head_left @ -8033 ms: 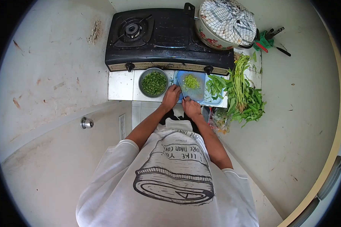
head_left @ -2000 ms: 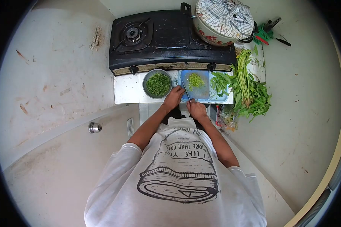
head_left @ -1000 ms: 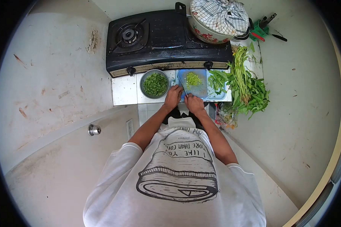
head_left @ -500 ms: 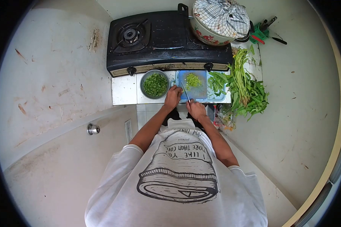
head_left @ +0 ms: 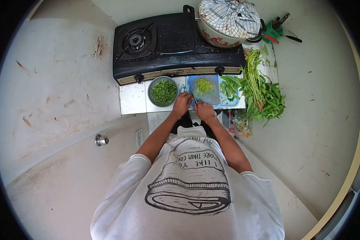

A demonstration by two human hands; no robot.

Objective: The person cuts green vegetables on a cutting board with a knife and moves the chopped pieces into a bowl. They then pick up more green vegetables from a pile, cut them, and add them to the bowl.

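Observation:
My right hand (head_left: pixel 205 110) is closed on the handle of a knife (head_left: pixel 193 94), whose blade lies over the left part of a blue cutting board (head_left: pixel 212 102). Beside the blade, my left hand (head_left: pixel 181 105) has its fingers pressed together at the board's left edge; what they hold is too small to name. Chopped light-green pieces (head_left: pixel 204 85) lie on the board, and green leaves (head_left: pixel 230 86) rest at its right side. A grey bowl (head_left: pixel 149 93) of chopped greens (head_left: pixel 164 91) stands left of my left hand.
Behind the board is a black gas stove (head_left: pixel 176 36) with a cloth-covered flowered pot (head_left: pixel 218 39). Long leafy stems (head_left: pixel 257 80) lie at the right of the counter. A green basket (head_left: pixel 273 32) with utensils stands at the back right, and a door knob (head_left: pixel 101 140) is at the left.
My right hand and the knife have moved slightly left and up, closer to my left hand. The whole view has shifted a little.

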